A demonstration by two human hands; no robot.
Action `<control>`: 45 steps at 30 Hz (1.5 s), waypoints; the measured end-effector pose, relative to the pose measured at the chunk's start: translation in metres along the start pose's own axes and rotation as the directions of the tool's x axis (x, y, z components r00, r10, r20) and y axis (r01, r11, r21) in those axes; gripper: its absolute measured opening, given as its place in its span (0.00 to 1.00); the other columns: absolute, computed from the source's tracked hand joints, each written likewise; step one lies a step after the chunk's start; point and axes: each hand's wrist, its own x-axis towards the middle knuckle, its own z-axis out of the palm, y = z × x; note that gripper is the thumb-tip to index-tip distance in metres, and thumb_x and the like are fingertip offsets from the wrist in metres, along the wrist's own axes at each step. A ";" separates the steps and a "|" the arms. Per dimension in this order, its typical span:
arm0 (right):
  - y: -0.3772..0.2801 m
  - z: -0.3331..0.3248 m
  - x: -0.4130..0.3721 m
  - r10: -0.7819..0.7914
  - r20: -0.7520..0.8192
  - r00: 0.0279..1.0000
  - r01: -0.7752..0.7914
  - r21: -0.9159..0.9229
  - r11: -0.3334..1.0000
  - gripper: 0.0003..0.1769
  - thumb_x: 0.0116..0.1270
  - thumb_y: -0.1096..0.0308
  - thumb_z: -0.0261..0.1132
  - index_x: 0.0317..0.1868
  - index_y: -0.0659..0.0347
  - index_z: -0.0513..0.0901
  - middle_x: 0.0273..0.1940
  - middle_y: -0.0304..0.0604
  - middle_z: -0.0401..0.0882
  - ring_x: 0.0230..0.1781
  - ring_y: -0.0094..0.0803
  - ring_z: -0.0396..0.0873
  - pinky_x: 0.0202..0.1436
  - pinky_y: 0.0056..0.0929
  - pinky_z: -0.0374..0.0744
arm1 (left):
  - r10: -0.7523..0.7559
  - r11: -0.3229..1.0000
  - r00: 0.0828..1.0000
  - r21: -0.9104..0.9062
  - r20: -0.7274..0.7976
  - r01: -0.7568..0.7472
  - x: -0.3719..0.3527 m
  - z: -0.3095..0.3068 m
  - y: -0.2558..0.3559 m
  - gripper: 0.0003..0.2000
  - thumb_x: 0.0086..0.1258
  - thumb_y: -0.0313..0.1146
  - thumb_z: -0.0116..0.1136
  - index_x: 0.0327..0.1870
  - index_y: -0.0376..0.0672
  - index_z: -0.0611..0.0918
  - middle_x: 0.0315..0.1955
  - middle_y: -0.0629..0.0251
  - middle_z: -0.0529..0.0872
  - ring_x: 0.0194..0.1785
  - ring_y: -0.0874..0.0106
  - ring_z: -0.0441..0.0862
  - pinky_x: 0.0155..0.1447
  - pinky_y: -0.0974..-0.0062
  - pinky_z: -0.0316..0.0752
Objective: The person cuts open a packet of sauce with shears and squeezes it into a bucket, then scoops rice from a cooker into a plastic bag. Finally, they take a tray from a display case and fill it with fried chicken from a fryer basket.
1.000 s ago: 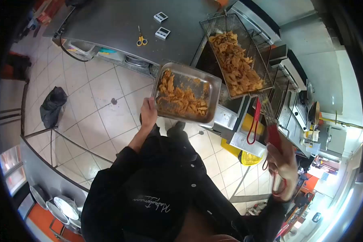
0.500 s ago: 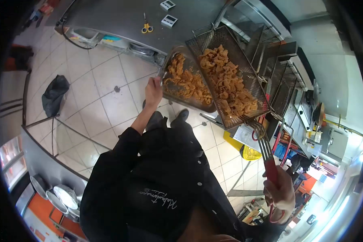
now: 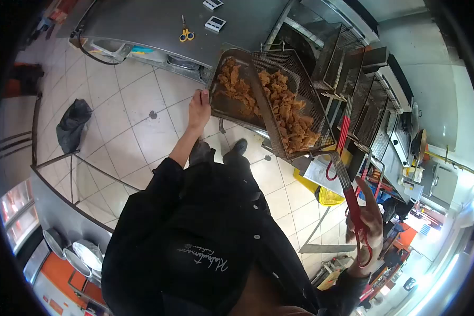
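Note:
My left hand point(image 3: 199, 109) is closed on the near left edge of a metal tray point(image 3: 222, 115), which has pieces of brown fried food point(image 3: 236, 87) in it. Beside and partly over the tray, a wire fry basket point(image 3: 312, 84) is tilted, with a larger heap of fried pieces point(image 3: 289, 108) along its lower side. My right hand point(image 3: 367, 224) is at the basket's long red handle. One digit stretches up while the other fingers curl behind the handle, partly hidden.
Yellow-handled scissors point(image 3: 185, 30) and two white timers point(image 3: 215, 23) lie on the steel counter point(image 3: 142, 21). More fry baskets point(image 3: 336, 66) stand in the fryers at right. A black bag point(image 3: 72, 126) lies on the tiled floor. Below the basket is a yellow container point(image 3: 329, 196).
The basket has tipped toward the tray, and its food has slid to the lower side. My right hand has turned and loosened around the handle. My left hand stays on the tray.

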 end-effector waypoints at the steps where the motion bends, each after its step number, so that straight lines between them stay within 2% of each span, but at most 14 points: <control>1: 0.011 -0.009 0.002 0.002 0.003 1.000 -0.002 -0.001 1.000 0.36 0.70 0.54 0.60 0.70 0.71 0.64 0.21 0.45 0.76 0.14 0.30 0.76 0.18 0.27 0.79 | 0.049 0.999 0.999 0.013 0.005 -0.049 0.002 0.000 -0.001 0.17 0.82 0.43 0.45 0.39 0.35 0.75 0.31 0.39 0.81 0.38 0.38 0.78 0.43 0.51 0.71; 3: 0.032 -0.024 0.006 -0.154 0.173 0.973 0.110 0.240 0.965 0.35 0.71 0.54 0.62 0.69 0.69 0.64 0.23 0.51 0.77 0.18 0.39 0.81 0.21 0.31 0.81 | 0.103 0.994 0.995 0.024 0.011 -0.103 0.004 -0.002 0.000 0.18 0.82 0.43 0.45 0.38 0.36 0.74 0.31 0.39 0.81 0.39 0.38 0.78 0.43 0.50 0.71; 5: 0.070 -0.043 0.011 -0.349 0.248 0.904 0.322 0.143 0.936 0.32 0.72 0.52 0.59 0.65 0.69 0.67 0.30 0.59 0.77 0.20 0.45 0.81 0.23 0.37 0.83 | 0.085 0.994 0.995 0.059 0.047 -0.087 0.007 -0.004 -0.001 0.18 0.82 0.44 0.44 0.39 0.36 0.75 0.32 0.39 0.81 0.40 0.37 0.78 0.44 0.49 0.71; 8: 0.114 -0.014 0.021 -0.682 -0.134 0.719 0.568 0.678 0.466 0.34 0.73 0.52 0.58 0.72 0.62 0.64 0.38 0.48 0.71 0.32 0.33 0.71 0.33 0.30 0.76 | 0.032 0.998 0.995 0.047 0.099 -0.036 0.012 -0.004 -0.009 0.18 0.83 0.45 0.43 0.40 0.36 0.75 0.32 0.39 0.81 0.41 0.37 0.78 0.44 0.49 0.70; 11: 0.107 0.042 0.054 -0.709 -0.629 0.320 0.947 0.185 0.263 0.32 0.69 0.61 0.57 0.72 0.63 0.64 0.39 0.46 0.74 0.36 0.36 0.74 0.44 0.35 0.76 | 0.009 0.999 0.992 0.040 0.123 -0.014 0.010 -0.005 -0.005 0.19 0.83 0.45 0.43 0.40 0.36 0.75 0.33 0.39 0.81 0.44 0.36 0.77 0.46 0.48 0.69; 12: 0.112 0.044 0.070 -0.671 -0.735 0.097 0.935 -0.164 0.315 0.32 0.72 0.60 0.54 0.73 0.63 0.62 0.43 0.46 0.78 0.41 0.36 0.77 0.51 0.40 0.76 | 0.014 0.999 0.992 0.046 0.122 -0.020 0.011 -0.003 -0.010 0.19 0.83 0.45 0.43 0.40 0.36 0.75 0.33 0.39 0.81 0.44 0.36 0.77 0.46 0.48 0.69; 13: 0.101 0.043 0.082 -0.579 -0.815 -0.018 0.950 -0.195 0.244 0.25 0.75 0.56 0.53 0.64 0.63 0.71 0.49 0.45 0.81 0.44 0.34 0.78 0.53 0.40 0.77 | -0.006 0.999 0.990 0.044 0.139 0.000 0.015 -0.001 -0.021 0.18 0.82 0.45 0.43 0.40 0.37 0.75 0.32 0.41 0.81 0.40 0.40 0.79 0.43 0.50 0.71; 17: 0.021 0.042 0.102 -0.416 -0.885 -0.207 0.934 -0.305 0.184 0.23 0.78 0.45 0.50 0.31 0.54 0.73 0.33 0.37 0.79 0.29 0.32 0.77 0.38 0.40 0.83 | -0.104 0.993 0.948 -0.028 0.301 0.118 0.006 -0.019 0.007 0.18 0.82 0.45 0.45 0.40 0.37 0.75 0.25 0.51 0.81 0.25 0.56 0.82 0.30 0.59 0.74; 19: 0.007 0.009 0.102 -0.631 -0.775 -0.036 0.993 -0.098 0.064 0.25 0.78 0.46 0.51 0.23 0.51 0.64 0.27 0.35 0.72 0.22 0.28 0.66 0.27 0.30 0.77 | -0.027 0.995 0.963 -0.088 0.270 0.053 0.010 -0.012 -0.002 0.18 0.82 0.46 0.46 0.39 0.37 0.76 0.20 0.58 0.80 0.17 0.67 0.79 0.23 0.67 0.74; 21: -0.059 0.042 0.116 -0.548 -0.819 -0.171 0.964 -0.254 0.079 0.26 0.77 0.54 0.52 0.20 0.48 0.54 0.21 0.32 0.59 0.18 0.25 0.56 0.19 0.25 0.62 | -0.058 0.982 0.964 -0.160 0.261 0.103 0.004 -0.012 0.002 0.19 0.82 0.46 0.46 0.39 0.37 0.77 0.18 0.61 0.78 0.18 0.67 0.80 0.23 0.67 0.76; 23: -0.104 0.058 0.126 -0.735 -0.668 -0.120 0.981 -0.195 0.018 0.24 0.76 0.62 0.51 0.20 0.47 0.52 0.18 0.30 0.48 0.17 0.21 0.48 0.19 0.24 0.52 | -0.067 0.978 0.960 -0.174 0.271 0.117 -0.001 -0.014 0.005 0.19 0.82 0.46 0.46 0.40 0.36 0.77 0.19 0.61 0.78 0.19 0.68 0.80 0.23 0.68 0.78; 30: -0.196 0.147 0.137 -0.906 -0.395 0.153 0.971 -0.113 0.213 0.18 0.74 0.66 0.50 0.23 0.52 0.58 0.20 0.32 0.51 0.18 0.22 0.50 0.21 0.24 0.54 | -0.101 0.943 0.940 -0.270 0.327 0.195 0.000 -0.015 -0.004 0.16 0.79 0.42 0.52 0.40 0.34 0.78 0.26 0.62 0.81 0.23 0.71 0.83 0.24 0.70 0.85; 34: -0.186 0.169 0.154 -0.965 -0.192 0.182 0.970 -0.127 0.208 0.21 0.78 0.63 0.49 0.23 0.56 0.60 0.20 0.33 0.51 0.19 0.21 0.51 0.21 0.22 0.57 | -0.075 0.911 0.944 -0.363 0.321 0.196 0.001 -0.013 -0.006 0.14 0.78 0.39 0.54 0.41 0.33 0.79 0.27 0.62 0.81 0.23 0.70 0.83 0.24 0.71 0.86; 45: -0.182 0.170 0.169 -0.972 -0.109 0.209 0.965 -0.139 0.223 0.21 0.78 0.63 0.49 0.23 0.55 0.61 0.19 0.32 0.53 0.16 0.20 0.52 0.21 0.22 0.58 | -0.022 0.901 0.919 -0.390 0.395 0.189 -0.001 -0.026 -0.012 0.11 0.80 0.36 0.52 0.45 0.36 0.78 0.36 0.66 0.80 0.34 0.74 0.84 0.31 0.70 0.90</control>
